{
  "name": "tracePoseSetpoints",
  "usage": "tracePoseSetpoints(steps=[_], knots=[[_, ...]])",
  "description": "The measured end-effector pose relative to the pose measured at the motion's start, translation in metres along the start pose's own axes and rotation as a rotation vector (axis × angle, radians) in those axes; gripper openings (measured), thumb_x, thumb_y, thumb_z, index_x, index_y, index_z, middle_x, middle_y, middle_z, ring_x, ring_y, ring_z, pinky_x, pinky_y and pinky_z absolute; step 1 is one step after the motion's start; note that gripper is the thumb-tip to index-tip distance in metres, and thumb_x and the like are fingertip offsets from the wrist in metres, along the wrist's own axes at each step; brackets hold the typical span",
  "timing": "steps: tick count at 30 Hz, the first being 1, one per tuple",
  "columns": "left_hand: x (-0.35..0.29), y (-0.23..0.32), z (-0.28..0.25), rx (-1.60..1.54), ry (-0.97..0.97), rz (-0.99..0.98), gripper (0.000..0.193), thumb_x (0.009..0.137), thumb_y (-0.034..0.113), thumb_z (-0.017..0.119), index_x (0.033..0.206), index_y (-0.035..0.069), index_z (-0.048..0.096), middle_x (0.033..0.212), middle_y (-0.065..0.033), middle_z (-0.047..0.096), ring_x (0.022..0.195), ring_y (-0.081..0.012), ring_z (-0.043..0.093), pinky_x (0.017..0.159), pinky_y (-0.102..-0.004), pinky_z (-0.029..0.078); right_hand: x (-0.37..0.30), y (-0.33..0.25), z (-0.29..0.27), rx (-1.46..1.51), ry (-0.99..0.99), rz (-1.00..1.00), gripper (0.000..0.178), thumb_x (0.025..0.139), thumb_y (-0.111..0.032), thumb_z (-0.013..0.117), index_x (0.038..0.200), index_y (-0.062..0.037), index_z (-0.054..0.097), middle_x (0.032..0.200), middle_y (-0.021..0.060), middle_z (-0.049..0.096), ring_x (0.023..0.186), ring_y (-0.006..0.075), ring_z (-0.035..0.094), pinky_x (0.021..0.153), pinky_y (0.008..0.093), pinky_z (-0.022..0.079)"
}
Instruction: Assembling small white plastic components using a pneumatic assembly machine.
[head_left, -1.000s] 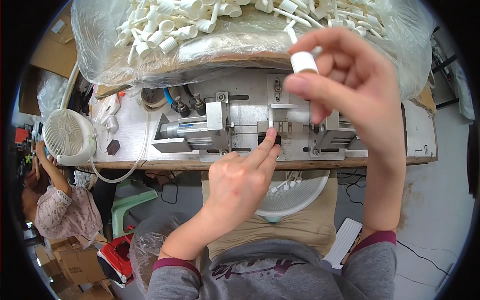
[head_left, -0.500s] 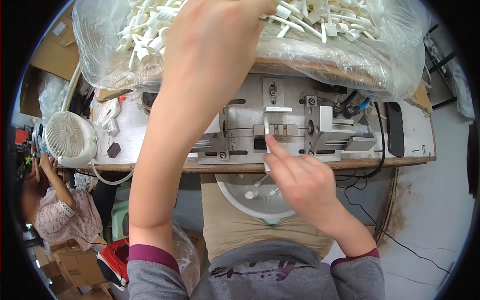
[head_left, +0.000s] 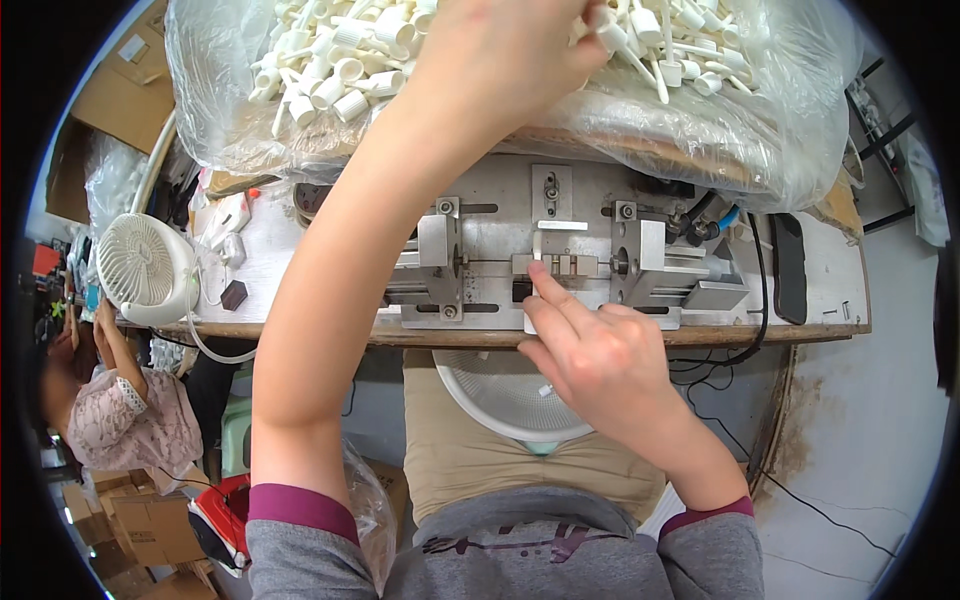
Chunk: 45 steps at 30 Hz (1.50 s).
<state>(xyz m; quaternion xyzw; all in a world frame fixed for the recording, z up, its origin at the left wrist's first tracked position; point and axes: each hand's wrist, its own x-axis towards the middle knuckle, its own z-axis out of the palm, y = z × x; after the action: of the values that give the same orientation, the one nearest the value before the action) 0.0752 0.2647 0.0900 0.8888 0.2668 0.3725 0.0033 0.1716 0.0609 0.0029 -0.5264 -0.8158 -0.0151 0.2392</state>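
My left hand [head_left: 510,60] reaches across to the heap of white ribbed caps with thin stems [head_left: 350,65]. Its curled fingers, partly cut off by the upper edge, meet at a white stemmed cap [head_left: 612,38]. My right hand [head_left: 600,355] is at the small metal holding block [head_left: 580,265] in the middle of the machine. Its forefinger is stretched out, with the tip on a slim white piece [head_left: 537,245] that stands across the block. The other fingers are loosely bent, and I see nothing gripped in them.
Metal clamping units [head_left: 650,260] flank the block. Clear plastic sheeting [head_left: 680,130] lies under the heap. A white basket [head_left: 480,400] sits below the table edge. A white fan [head_left: 145,265] and a black phone [head_left: 790,268] stand at the sides. Another person [head_left: 130,410] sits far left.
My left hand has moved right over the heap. My right forefinger remains on the slim white piece. Loose white pieces seen over the basket have shifted; fewer show now.
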Motion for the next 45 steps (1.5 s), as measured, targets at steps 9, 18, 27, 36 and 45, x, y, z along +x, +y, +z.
tracePoseSetpoints(steps=[9,18,27,36,45], knots=[[-0.022,0.007,-0.016,-0.093,0.001,-0.091,0.017,0.092,0.013,0.069,0.100,-0.001,0.075,0.093,-0.0178,0.072,0.091,-0.0344,0.069,0.082,-0.0410,0.054,0.065,0.055,-0.036,0.063,0.599,0.046,0.016,0.084,-0.006,0.079,0.100,-0.0070,0.075,0.091,0.0026,0.072,0.059,0.0083,0.055,0.051,0.0237,0.039],[-0.030,0.011,-0.038,-0.052,-0.177,-0.115,0.021,0.090,0.016,0.073,0.099,-0.003,0.073,0.092,-0.0191,0.070,0.090,-0.0337,0.068,0.083,-0.0405,0.054,0.113,0.096,-0.054,0.133,0.200,0.333,0.028,0.087,-0.030,0.082,0.091,-0.0036,0.075,0.073,-0.0014,0.063,0.064,0.0064,0.051,0.056,0.0251,0.038],[-0.136,0.076,-0.047,-0.291,-0.020,-0.141,0.034,0.075,-0.003,0.083,0.108,0.003,0.076,0.118,-0.0137,0.069,0.089,-0.0168,0.070,0.075,-0.0308,0.060,0.084,0.084,-0.065,0.861,0.404,0.372,0.030,0.085,-0.015,0.083,0.110,-0.0031,0.072,0.095,-0.0015,0.068,0.073,0.0014,0.053,0.063,0.0181,0.037],[-0.197,0.087,-0.005,0.039,-0.228,-0.055,0.032,0.076,0.009,0.082,0.106,0.001,0.076,0.132,-0.0116,0.070,0.075,-0.0171,0.068,0.071,-0.0300,0.052,0.070,0.066,-0.052,0.788,0.450,0.259,0.030,0.085,-0.004,0.082,0.112,-0.0003,0.069,0.098,0.0015,0.070,0.076,0.0038,0.057,0.068,0.0190,0.045],[-0.186,0.089,-0.010,0.118,-0.346,-0.094,0.028,0.079,0.011,0.081,0.106,0.006,0.078,0.129,-0.0084,0.072,0.066,-0.0153,0.067,0.060,-0.0283,0.050,0.054,0.056,-0.043,0.759,0.458,0.186,0.032,0.084,0.002,0.081,0.113,0.0002,0.069,0.096,0.0005,0.069,0.075,0.0034,0.056,0.068,0.0188,0.044]])
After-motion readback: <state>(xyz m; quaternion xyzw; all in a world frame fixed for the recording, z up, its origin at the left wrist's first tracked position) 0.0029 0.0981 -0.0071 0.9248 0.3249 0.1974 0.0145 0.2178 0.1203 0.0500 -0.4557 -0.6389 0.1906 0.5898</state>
